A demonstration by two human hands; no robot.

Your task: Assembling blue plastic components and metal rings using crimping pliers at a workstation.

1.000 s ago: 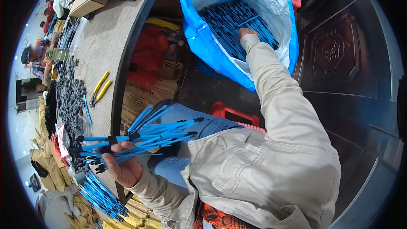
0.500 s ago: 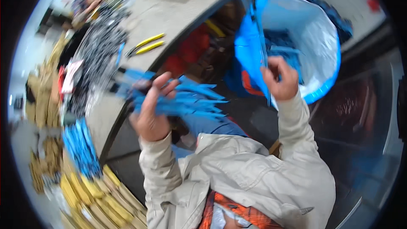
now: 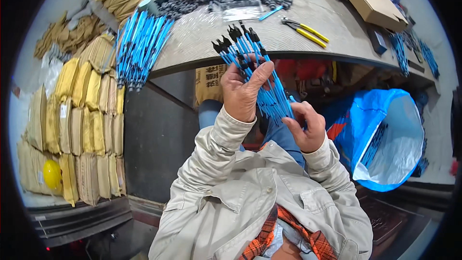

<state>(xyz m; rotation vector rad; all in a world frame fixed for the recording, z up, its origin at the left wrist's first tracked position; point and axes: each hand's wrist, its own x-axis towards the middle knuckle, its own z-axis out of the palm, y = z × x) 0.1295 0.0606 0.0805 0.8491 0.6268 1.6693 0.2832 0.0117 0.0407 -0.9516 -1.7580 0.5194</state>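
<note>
Blue plastic rods with black tips (image 3: pixel 255 74), now gathered upright in both hands.
The left hand (image 3: pixel 243 91) is wrapped around the bundle; the right hand (image 3: pixel 305 127), back from the blue bag (image 3: pixel 385 139), pinches its lower end.

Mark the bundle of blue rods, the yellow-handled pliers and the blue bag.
bundle of blue rods (image 3: pixel 269 89), head view, mid-shaft
yellow-handled pliers (image 3: pixel 310 33), head view, handles
blue bag (image 3: pixel 358 125), head view, outer wall

a workshop: parts-strewn workbench (image 3: pixel 288 38), yellow pliers (image 3: pixel 308 31) (stacked sacks (image 3: pixel 86 115) nearby).
</note>
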